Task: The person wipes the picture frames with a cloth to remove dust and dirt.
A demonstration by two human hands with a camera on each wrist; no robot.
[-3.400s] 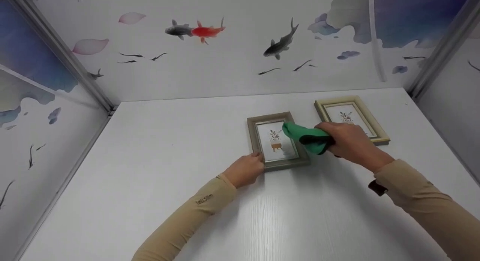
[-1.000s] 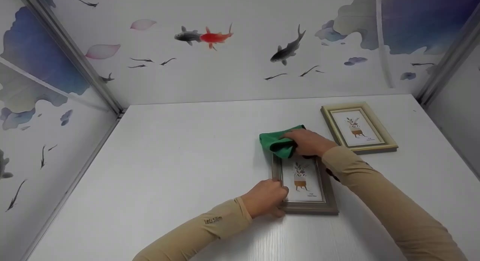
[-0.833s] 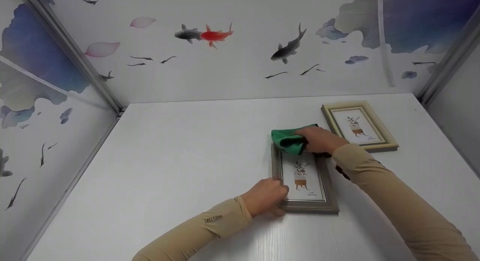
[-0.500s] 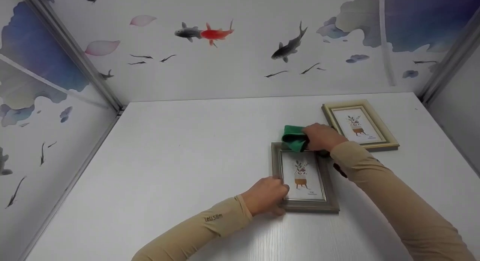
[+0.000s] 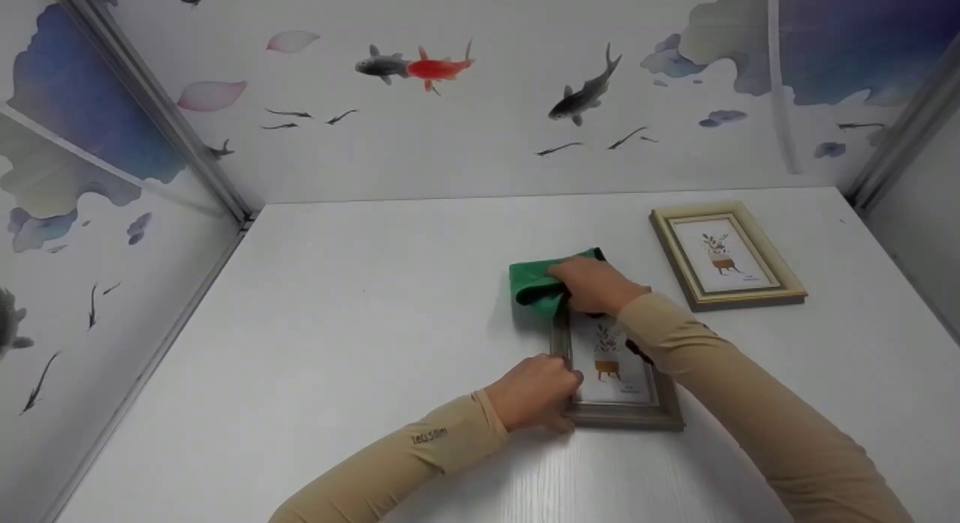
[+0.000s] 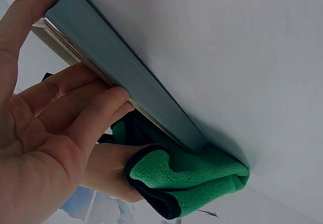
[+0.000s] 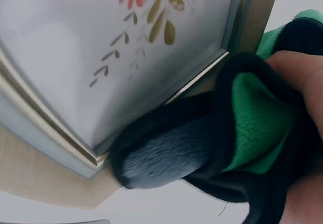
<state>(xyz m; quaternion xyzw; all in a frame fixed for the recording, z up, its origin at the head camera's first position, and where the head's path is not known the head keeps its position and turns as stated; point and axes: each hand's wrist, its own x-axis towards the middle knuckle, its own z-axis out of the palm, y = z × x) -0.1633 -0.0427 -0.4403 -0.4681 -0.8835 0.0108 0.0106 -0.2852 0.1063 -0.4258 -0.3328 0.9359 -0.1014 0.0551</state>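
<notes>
"Green cloth [image 5: 534, 281] and right hand [image 5: 596, 284] both sit further left than half a second ago, over the far-left corner of the grey-brown picture frame [image 5: 626, 416] on the white table [image 5: 360, 343]. From the head view, what would you advise?"

"Right fingers clasp the bunched cloth. I'd press evenly along the rim rather than let so much hang past the corner. The gold frame [image 5: 765, 249] lies apart, to the right."

"And the left-wrist view?"

"Left hand [image 5: 532, 392] pinches the frame's left side near the nearer corner, while cloth laps round that bar's far end. It looks a sound anchor; a firm hold there should prevent skidding."

"Right-wrist view?"

"One fold lies along the far rim, close to the print [image 7: 151, 32]. Working it right into the corner would probably cover best."
</notes>
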